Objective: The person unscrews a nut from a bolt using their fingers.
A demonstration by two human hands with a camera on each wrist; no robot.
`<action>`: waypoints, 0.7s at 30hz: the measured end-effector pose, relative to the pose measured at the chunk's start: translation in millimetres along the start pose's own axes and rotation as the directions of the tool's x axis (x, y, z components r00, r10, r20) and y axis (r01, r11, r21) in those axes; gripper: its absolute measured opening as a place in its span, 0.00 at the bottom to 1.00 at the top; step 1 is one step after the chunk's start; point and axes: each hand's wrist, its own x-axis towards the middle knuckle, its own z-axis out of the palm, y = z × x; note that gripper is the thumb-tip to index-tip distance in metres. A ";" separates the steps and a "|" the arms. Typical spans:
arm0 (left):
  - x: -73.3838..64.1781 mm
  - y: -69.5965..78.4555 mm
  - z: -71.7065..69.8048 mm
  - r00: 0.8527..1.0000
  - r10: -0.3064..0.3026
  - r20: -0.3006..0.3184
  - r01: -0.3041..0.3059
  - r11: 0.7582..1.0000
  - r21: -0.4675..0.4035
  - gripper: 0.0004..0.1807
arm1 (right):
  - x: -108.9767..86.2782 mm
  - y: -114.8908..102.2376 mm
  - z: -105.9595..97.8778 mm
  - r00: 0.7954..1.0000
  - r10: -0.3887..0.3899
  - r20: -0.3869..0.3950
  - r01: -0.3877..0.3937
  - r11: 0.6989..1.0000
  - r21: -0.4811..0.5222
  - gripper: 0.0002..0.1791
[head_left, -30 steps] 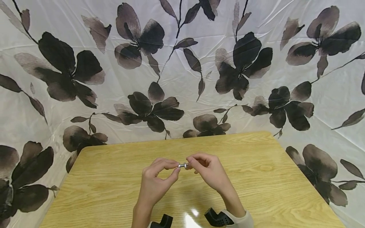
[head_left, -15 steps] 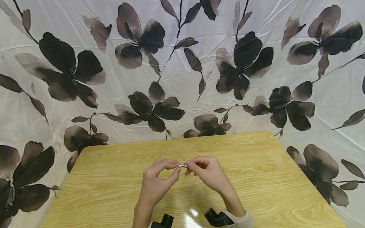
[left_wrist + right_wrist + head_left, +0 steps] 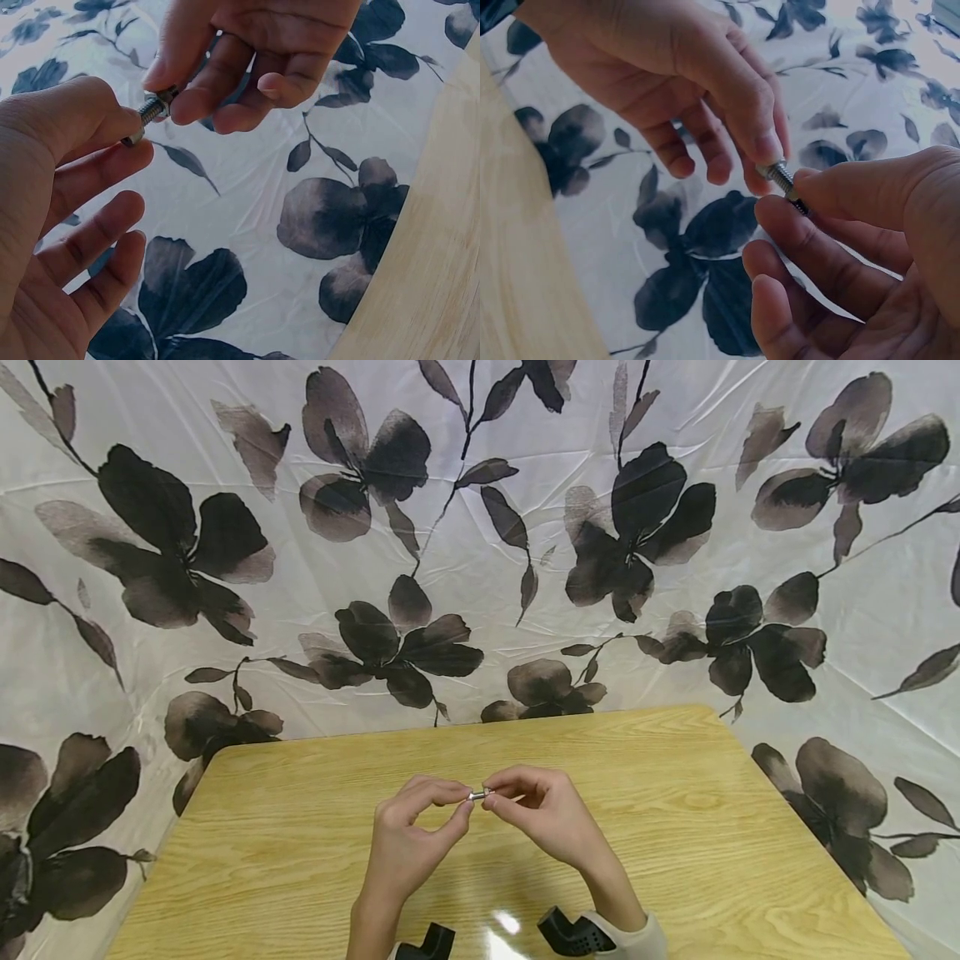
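A small silver bolt (image 3: pixel 477 796) is held in the air over the table, lying roughly level between both hands. My left hand (image 3: pixel 416 831) pinches the bolt head between thumb and index finger, its other fingers spread loosely in the left wrist view. Bare thread shows along the shank (image 3: pixel 152 111) between the hands. A nut (image 3: pixel 793 193) sits around the bolt near its far end, and the dark threaded tip (image 3: pixel 802 206) pokes out past it. My right hand (image 3: pixel 543 814) pinches the nut between thumb and index finger, partly hiding it.
Beneath the hands is a light wood-grain table (image 3: pixel 300 860) with rounded far corners. White cloth (image 3: pixel 525 677) printed with dark flowers hangs behind and at both sides. Black wrist-worn devices (image 3: pixel 573 933) sit at both wrists.
The right fingers were behind the nut, closed over it half a second ago, and have now shifted their pinch with the index finger raised. My left hand has stayed almost still.
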 end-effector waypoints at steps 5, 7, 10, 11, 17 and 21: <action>-0.8 0.7 -0.6 1.000 -0.012 0.002 0.012 1.000 0.002 0.13 | 0.2 -0.1 0.4 1.000 -0.020 0.003 0.020 1.000 0.001 0.11; -1.1 0.9 -0.8 1.000 -0.016 0.002 0.016 1.000 0.004 0.13 | 0.1 0.0 0.4 1.000 -0.031 0.004 0.031 1.000 0.003 0.10; -1.5 1.0 -1.3 1.000 -0.027 0.005 0.027 1.000 0.003 0.13 | -0.4 0.2 0.6 0.999 -0.051 0.006 0.051 0.999 0.009 0.08; -1.6 0.9 -1.4 1.000 -0.029 0.006 0.029 1.000 0.002 0.13 | -0.7 0.2 0.7 0.998 -0.062 0.006 0.062 0.998 0.013 0.08; -1.5 0.8 -2.0 1.000 -0.026 0.002 0.026 1.000 -0.014 0.14 | -2.3 -0.3 1.4 0.992 -0.125 -0.015 0.125 0.992 0.026 0.08; -0.3 0.6 -2.1 1.000 -0.017 -0.009 0.017 1.000 -0.019 0.14 | -1.9 -3.0 1.2 0.993 -0.111 -0.034 0.113 0.992 0.054 0.14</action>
